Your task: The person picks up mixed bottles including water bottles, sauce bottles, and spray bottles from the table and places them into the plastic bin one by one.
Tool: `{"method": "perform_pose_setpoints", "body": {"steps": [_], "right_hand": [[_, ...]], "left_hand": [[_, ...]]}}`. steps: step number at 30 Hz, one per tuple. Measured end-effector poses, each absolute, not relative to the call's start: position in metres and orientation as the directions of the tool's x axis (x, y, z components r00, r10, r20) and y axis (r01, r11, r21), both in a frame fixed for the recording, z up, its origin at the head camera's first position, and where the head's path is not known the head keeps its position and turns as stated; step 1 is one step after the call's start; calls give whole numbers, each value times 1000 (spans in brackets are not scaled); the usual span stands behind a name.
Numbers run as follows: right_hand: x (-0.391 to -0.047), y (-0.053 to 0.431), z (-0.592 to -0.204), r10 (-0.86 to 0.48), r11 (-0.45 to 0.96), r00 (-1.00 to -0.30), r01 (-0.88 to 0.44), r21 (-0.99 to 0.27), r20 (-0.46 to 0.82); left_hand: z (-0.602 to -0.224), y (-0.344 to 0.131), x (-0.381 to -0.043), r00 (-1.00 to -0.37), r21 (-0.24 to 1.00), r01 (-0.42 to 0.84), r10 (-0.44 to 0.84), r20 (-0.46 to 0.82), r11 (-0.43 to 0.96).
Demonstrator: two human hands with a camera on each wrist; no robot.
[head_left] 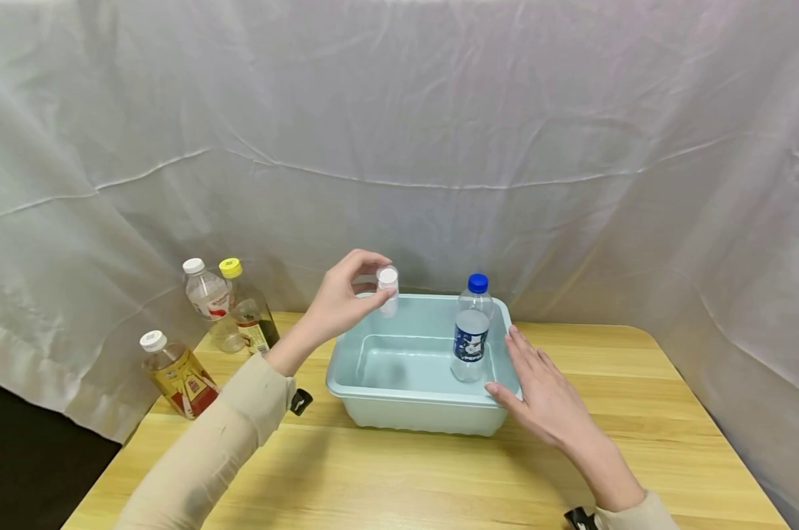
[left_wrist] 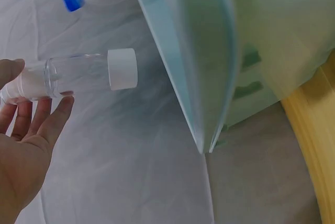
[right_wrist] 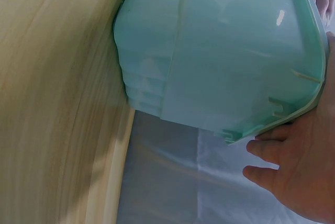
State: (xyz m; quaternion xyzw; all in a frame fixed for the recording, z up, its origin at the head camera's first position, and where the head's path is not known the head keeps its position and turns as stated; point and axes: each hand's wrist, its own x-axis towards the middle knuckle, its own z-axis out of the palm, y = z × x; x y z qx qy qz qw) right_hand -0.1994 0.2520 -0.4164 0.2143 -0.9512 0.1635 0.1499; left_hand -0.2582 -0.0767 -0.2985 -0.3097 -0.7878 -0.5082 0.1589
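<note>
My left hand (head_left: 341,300) pinches a small clear bottle (left_wrist: 81,72) above the left back part of a light blue plastic bin (head_left: 426,397). In the left wrist view, the bottle's white-capped end points down and something whitish shows at the end between my fingers. A clear bottle with a blue cap and a blue label (head_left: 471,331) stands upright inside the bin, on its right side. My right hand (head_left: 548,394) rests against the bin's right rim, its fingers extended and the thumb over the edge.
Left of the bin on the wooden table (head_left: 373,478) stand a white-capped clear bottle (head_left: 210,298), a yellow-capped bottle (head_left: 250,316) and a white-capped bottle with a yellow and red label (head_left: 181,375). A grey curtain (head_left: 399,110) hangs behind.
</note>
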Motion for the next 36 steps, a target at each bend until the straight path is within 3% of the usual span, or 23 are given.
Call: {"method": "perform_pose_setpoints", "body": {"steps": [12, 22, 36], "right_hand": [[-199, 251, -416, -365, 851, -859, -464, -247, 358], [-199, 249, -416, -369, 846, -854, -472, -247, 366], [-198, 252, -413, -367, 846, -861, -467, -257, 353]], "left_hand": [[-318, -55, -301, -784, 757, 577, 468, 408, 307], [-323, -39, -323, -817, 743, 504, 522, 246, 440], [-336, -17, -343, -766, 664, 466, 643, -29, 585]]}}
